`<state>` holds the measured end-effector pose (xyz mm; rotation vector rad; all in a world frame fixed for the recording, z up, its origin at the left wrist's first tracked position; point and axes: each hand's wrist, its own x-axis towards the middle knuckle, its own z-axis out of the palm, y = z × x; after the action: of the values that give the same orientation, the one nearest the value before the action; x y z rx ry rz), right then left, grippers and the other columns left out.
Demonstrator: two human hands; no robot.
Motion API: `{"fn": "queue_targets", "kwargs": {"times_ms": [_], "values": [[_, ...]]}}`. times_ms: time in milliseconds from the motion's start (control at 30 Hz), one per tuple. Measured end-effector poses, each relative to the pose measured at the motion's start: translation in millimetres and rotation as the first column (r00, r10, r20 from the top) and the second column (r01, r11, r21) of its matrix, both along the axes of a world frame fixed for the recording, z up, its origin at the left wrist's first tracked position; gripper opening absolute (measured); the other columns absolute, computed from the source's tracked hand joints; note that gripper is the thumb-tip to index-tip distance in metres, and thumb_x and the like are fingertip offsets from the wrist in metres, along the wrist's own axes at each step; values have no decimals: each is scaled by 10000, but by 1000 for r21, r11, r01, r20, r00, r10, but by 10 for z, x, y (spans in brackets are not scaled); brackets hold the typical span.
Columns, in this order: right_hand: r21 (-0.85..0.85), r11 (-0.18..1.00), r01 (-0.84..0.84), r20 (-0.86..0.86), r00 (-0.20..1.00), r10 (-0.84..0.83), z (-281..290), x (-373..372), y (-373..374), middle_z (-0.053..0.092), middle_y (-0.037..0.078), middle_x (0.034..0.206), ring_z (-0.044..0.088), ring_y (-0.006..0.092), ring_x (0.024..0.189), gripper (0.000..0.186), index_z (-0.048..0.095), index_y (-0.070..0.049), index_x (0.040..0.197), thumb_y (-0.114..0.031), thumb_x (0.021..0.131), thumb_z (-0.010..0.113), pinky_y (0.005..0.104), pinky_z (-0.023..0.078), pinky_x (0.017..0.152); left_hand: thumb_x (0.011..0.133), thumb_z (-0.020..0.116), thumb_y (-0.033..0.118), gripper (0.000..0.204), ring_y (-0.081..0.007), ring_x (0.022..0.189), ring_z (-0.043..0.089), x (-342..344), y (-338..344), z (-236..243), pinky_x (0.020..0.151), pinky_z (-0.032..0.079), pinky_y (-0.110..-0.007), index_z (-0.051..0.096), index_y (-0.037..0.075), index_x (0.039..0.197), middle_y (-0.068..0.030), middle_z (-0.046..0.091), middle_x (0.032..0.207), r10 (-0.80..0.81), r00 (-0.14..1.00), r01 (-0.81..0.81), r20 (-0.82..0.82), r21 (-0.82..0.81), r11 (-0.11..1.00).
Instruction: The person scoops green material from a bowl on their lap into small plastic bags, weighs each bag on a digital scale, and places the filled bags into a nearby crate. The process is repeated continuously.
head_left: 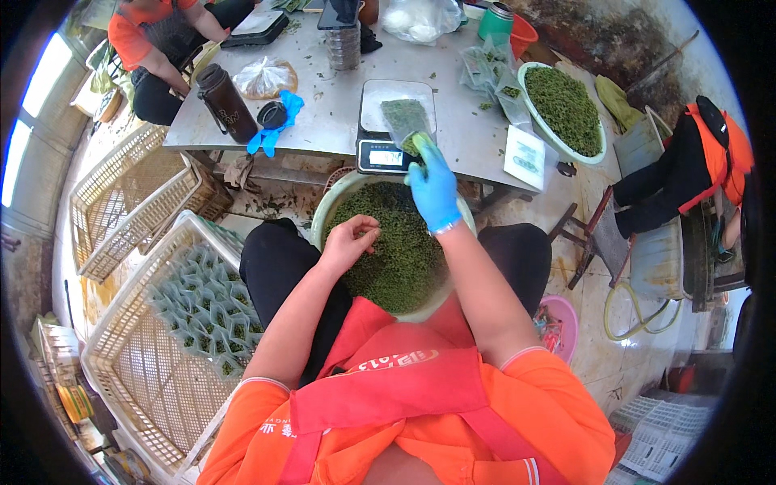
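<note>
My right hand [434,186], in a blue glove, grips a clear bag of small green pieces [402,115] at the platform of a scale [376,97]; whether the bag rests on it I cannot tell. My bare left hand [349,241] is closed, fingertips together, above a wide pale basin [323,208] heaped with small green berries [388,275] between my knees. What, if anything, those fingertips hold is too small to make out.
Steel table [307,121] holds a flask [225,105], loose glove [275,125], filled bags [493,73] and green-filled bowl [566,113]. Crates [113,356] sit left, a pink basin [562,311] right. Co-workers appear upper left [141,40] and right [687,162], beside a chair [598,234].
</note>
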<state>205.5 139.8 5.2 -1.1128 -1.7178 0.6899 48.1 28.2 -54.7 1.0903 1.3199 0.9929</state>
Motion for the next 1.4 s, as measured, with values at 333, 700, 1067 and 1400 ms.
{"fn": "queue_targets", "kwargs": {"times_ms": [333,700,1067,1400], "values": [[0,1000,19,97,995,-19,-125,332,-442,530,107,1190,588,160,840,325,586,-60,1105,-3,785,570,237,481,705,832,590,104,211,-80,668,576,73,32,-26,558,498,-236,566,-7,1010,-48,622,854,-4,1000,4,-11,14,1000],[162,985,-53,224,974,16,-12,135,-147,453,148,1268,521,317,1067,407,482,-53,1216,-104,813,517,351,451,867,827,594,116,210,-87,595,578,25,20,-127,549,486,-240,573,-7,996,-45,629,812,4,998,-2,-67,33,999],[276,961,-16,353,932,-86,233,56,-126,506,166,1198,584,348,919,402,474,-93,1211,-127,812,513,417,497,733,824,596,122,216,-88,596,582,11,8,-94,555,490,-237,578,-1,1001,-43,633,803,19,998,-17,-65,32,999],[-310,946,-98,730,612,303,-1232,390,-863,610,150,848,598,337,785,245,581,-76,907,-265,756,616,429,478,691,808,612,161,228,-103,597,605,80,14,-56,571,485,-251,593,33,996,-36,648,789,-7,987,12,-162,33,999]]}}
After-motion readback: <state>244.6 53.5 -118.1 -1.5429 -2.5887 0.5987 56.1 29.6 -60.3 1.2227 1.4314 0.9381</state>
